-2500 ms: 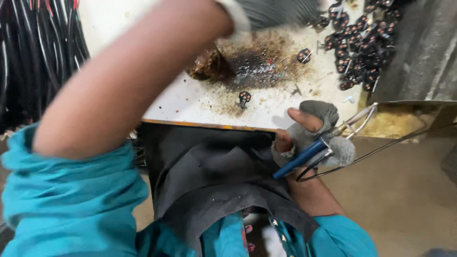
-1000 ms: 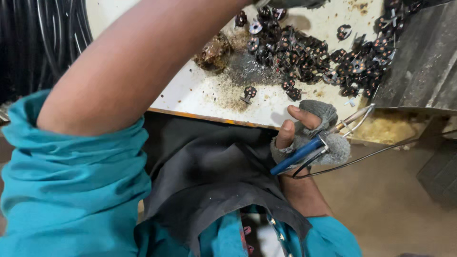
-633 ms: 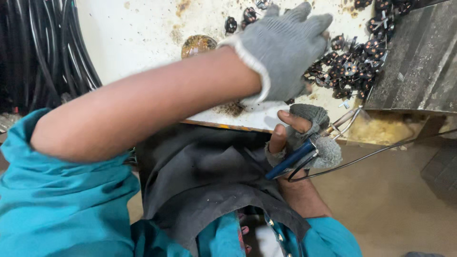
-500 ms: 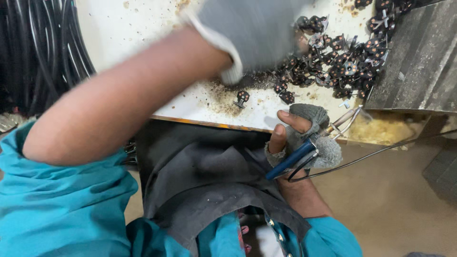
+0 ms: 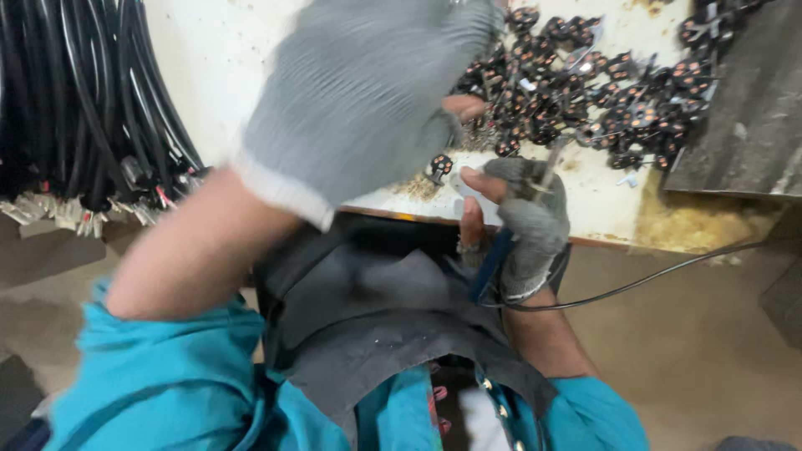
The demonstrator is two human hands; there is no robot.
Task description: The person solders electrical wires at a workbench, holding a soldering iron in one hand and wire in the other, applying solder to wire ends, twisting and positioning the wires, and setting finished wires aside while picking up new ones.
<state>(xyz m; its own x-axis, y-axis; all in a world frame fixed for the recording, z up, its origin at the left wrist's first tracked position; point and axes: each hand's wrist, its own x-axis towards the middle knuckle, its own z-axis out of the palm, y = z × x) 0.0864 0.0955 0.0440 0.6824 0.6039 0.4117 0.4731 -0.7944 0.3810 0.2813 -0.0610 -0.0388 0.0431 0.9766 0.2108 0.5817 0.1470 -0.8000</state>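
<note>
My left hand (image 5: 368, 100), in a grey knit glove, is raised close to the camera and blurred, over the near edge of a pile of small black plug parts (image 5: 585, 83). One bare fingertip shows at the pile; what it pinches cannot be made out. My right hand (image 5: 530, 225), also gloved with the finger ends bare, is at the bench's front edge. It grips a blue-handled tool (image 5: 491, 263) whose metal tip points up toward the pile. One plug part (image 5: 439, 165) lies alone next to that hand.
The white, stained bench (image 5: 217, 58) holds the parts. A thick bundle of black cables (image 5: 75, 108) with stripped ends hangs at the left. A grey metal block (image 5: 743, 117) stands at the right. A thin black wire (image 5: 652, 280) runs right from my right hand. A dark apron (image 5: 376, 309) covers my lap.
My left hand swept the scattered plug parts into a pile toward the bench edge, then rose toward the camera. My right hand kept the tool and turned it more upright.
</note>
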